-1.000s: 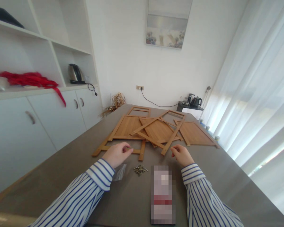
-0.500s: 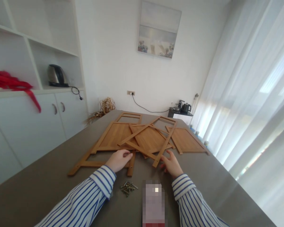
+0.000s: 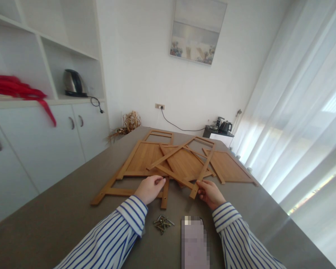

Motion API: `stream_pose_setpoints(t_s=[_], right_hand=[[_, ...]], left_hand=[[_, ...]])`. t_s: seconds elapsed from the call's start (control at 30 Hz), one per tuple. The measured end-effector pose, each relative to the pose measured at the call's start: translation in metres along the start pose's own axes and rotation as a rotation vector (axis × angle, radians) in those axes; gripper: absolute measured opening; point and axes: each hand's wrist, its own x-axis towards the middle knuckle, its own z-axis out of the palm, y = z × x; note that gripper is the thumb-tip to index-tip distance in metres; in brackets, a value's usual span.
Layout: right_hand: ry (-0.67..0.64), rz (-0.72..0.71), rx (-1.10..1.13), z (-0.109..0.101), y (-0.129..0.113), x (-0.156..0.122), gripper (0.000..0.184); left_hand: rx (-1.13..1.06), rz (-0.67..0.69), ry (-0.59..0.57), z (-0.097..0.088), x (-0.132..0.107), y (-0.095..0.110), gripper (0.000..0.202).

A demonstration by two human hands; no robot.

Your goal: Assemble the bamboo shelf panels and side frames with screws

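Observation:
Several light-brown wooden frames and panels overlap on the table. The fingers of my right hand are wrapped round the near end of a leg on the top open wooden frame, whose near corner looks slightly raised. My left hand is curled over the lower wooden frame, thumb and forefinger together beside its right leg; what they hold, if anything, is hidden. A loose pile of metal bolts lies closer to me, between my forearms. Right of it is a blurred, pale pinkish flat object.
Under everything is a grey-brown table. A slatted wooden panel lies at the right, partly covered. Dried plant stems stand beyond the far left edge. White cabinets line the left, and white curtains hang on the right.
My right hand has closed on the top frame's leg, having been beside it with fingers apart. My left hand stays by the lower frame. The whole view has shifted slightly.

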Motion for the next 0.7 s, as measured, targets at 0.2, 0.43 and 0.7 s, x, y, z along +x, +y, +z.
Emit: stream_pose_setpoints(t_s=[0.2,0.43,0.7], right_hand=[[-0.036,-0.054,0.138,0.006,-0.005,-0.012,0.017],[-0.054,-0.108,0.236,0.017,-0.006,-0.026,0.032],[-0.082,-0.146,0.266,0.041,-0.005,-0.041,0.039]], left_hand=[[-0.379,-0.165,-0.098,0.009,-0.005,0.010,0.040],[-0.831,-0.343,-0.207,0.019,-0.016,0.032,0.036],[-1.025,-0.372,-0.271,0.027,-0.024,0.039,0.033]])
